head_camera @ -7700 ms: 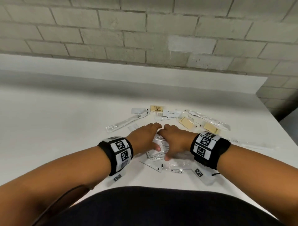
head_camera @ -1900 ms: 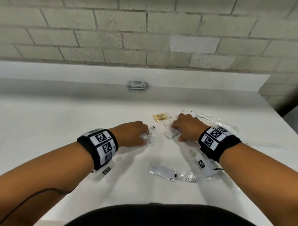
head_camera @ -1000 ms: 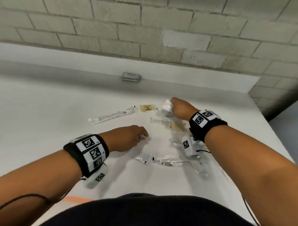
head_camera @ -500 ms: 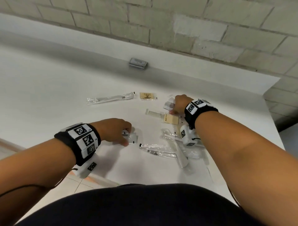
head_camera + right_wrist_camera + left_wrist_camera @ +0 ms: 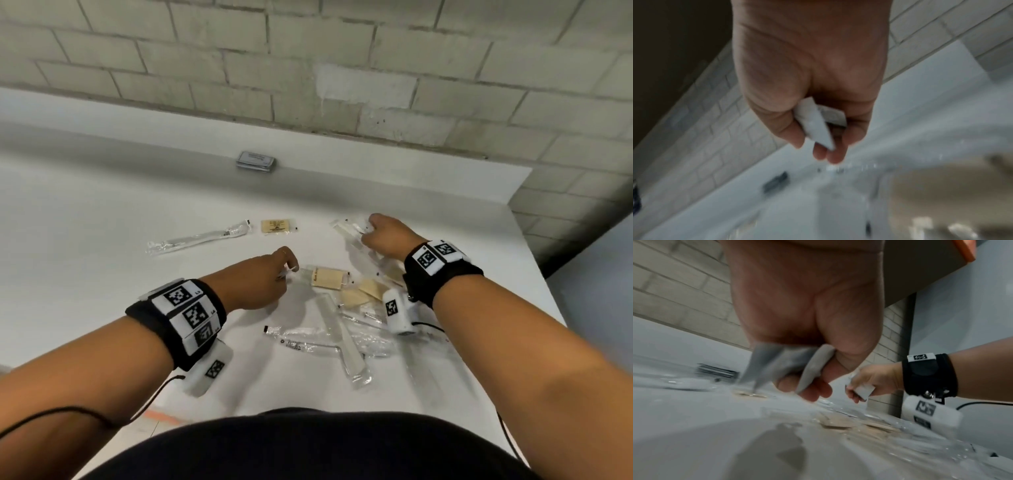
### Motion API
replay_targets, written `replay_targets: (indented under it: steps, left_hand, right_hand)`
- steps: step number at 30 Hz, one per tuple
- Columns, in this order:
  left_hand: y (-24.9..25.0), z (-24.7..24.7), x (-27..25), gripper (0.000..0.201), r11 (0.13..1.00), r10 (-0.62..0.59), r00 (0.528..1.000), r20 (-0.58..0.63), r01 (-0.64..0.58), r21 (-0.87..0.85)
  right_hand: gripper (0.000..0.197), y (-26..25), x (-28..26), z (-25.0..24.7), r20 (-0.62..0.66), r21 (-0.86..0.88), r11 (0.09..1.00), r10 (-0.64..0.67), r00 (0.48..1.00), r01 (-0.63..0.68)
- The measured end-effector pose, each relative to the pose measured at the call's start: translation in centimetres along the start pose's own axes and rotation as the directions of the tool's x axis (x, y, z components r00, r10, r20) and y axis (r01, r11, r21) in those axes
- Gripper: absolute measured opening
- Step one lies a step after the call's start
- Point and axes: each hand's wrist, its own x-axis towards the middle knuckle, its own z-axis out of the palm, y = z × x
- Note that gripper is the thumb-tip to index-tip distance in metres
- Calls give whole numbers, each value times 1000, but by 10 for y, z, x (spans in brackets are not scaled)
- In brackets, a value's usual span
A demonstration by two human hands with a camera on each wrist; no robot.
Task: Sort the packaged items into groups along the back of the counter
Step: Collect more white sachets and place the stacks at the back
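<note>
Now, your left hand (image 5: 255,282) is low over the middle of the desk (image 5: 85,240), fingers curled round a bunch of small grey-white sachets (image 5: 781,368); the left wrist view shows them fanning out below your palm, motion-blurred. Your fingertips sit just beside a tan packet (image 5: 327,278) lying flat.

Your right hand (image 5: 387,236) is further back and to the right, fingers and thumb pinching a small white sachet (image 5: 816,125). Right wrist view confirms the pinch, though blurred. Under and beside that hand lie clear plastic wrappers (image 5: 349,228).

Between your wrists: two more tan packets (image 5: 363,294) overlapping at the edges, partly tucked under clear film. Nearer your body, a heap of long clear-wrapped items (image 5: 339,339), crossing each other; contents too hazy to name.

Further back on the left, a long clear-wrapped toothbrush (image 5: 198,237) lies at a slant, alone. Just right of its head end, a small yellow-tan sachet (image 5: 275,226), apart from the rest.

At the very back, touching the raised white ledge (image 5: 411,164), a flat stack of dark-edged packets (image 5: 256,161), white label facing up. Print not legible.

Behind the ledge, a pale brick wall (image 5: 308,51). Both wrists carry black bands with square coded markers (image 5: 186,311), each with a white camera unit (image 5: 397,310) slung below.
</note>
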Motion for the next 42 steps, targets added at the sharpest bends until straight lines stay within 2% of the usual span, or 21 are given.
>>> replay_targets:
  steps: [2, 3, 5, 8, 11, 14, 16, 17, 20, 23, 26, 28, 31, 34, 38, 39, 41, 42]
  left_hand:
    - [10, 2, 8, 23, 999, 28, 1000, 7, -28, -23]
    - [16, 4, 13, 28, 999, 42, 999, 19, -41, -30]
    - [29, 9, 24, 39, 997, 73, 996, 48, -72, -21]
    - [48, 21, 41, 36, 979, 185, 982, 42, -188, 82]
    - [70, 35, 58, 34, 946, 293, 955, 44, -296, 133]
    - [91, 51, 68, 36, 897, 374, 916, 149, -398, 194]
    - [96, 61, 72, 40, 856, 376, 898, 228, -431, 287]
    - [96, 63, 75, 44, 849, 362, 902, 235, -423, 316]
    - [87, 55, 80, 57, 888, 274, 940, 204, -328, 321]
    - [71, 40, 83, 62, 896, 187, 965, 183, -244, 370]
    - [59, 32, 81, 63, 886, 138, 977, 160, -194, 422]
    - [53, 28, 79, 59, 894, 118, 985, 127, -161, 418]
    - [42, 23, 76, 42, 927, 96, 994, 46, -106, 359]
    - [25, 16, 73, 23, 907, 135, 991, 1, -124, 403]
    - [7, 1, 60, 15, 904, 102, 993, -60, -67, 422]
    - [0, -1, 59, 18, 902, 116, 989, -91, -67, 428]
    - [-10, -6, 55, 26, 919, 14, 992, -125, 37, 392]
    - [-14, -7, 54, 28, 920, -25, 994, -106, 65, 386]
  right_hand:
    - [15, 16, -10, -21, -33, 285, 957, 58, 998, -46]
    - [21, 28, -19, -32, -44, 366, 928, 91, 995, -69]
    - [25, 52, -35, -50, -56, 403, 911, 126, 990, -93]
    - [23, 84, -55, -63, -80, 206, 967, 172, 982, -152]
    - [26, 102, -73, -62, -69, 16, 975, 222, 973, -221]
    - [16, 113, -89, -51, 20, -108, 980, 167, 986, -164]
    - [11, 118, -98, -38, 81, -190, 974, 144, 986, -126]
    - [13, 121, -102, -32, 82, -252, 960, 147, 986, -122]
    - [16, 131, -103, -22, -22, -368, 915, 172, 985, -168]
    - [28, 131, -105, -27, -71, -350, 912, 201, 977, -213]
    - [45, 118, -114, -30, -60, -320, 934, 149, 987, -160]
    - [49, 103, -125, -24, 37, -287, 953, 110, 993, -94]
    - [41, 85, -138, 1, 192, -293, 956, 33, 981, 25]
    - [26, 76, -133, 17, 137, -418, 903, -45, 990, 99]
    - [26, 73, -103, 1, 55, -412, 911, 10, 998, 14]
    - [29, 71, -98, -4, 26, -422, 906, 32, 999, -18]
    - [43, 58, -98, -9, -11, -443, 896, 28, 1000, -30]
    - [51, 48, -101, -7, 9, -443, 896, -7, 1000, 10]
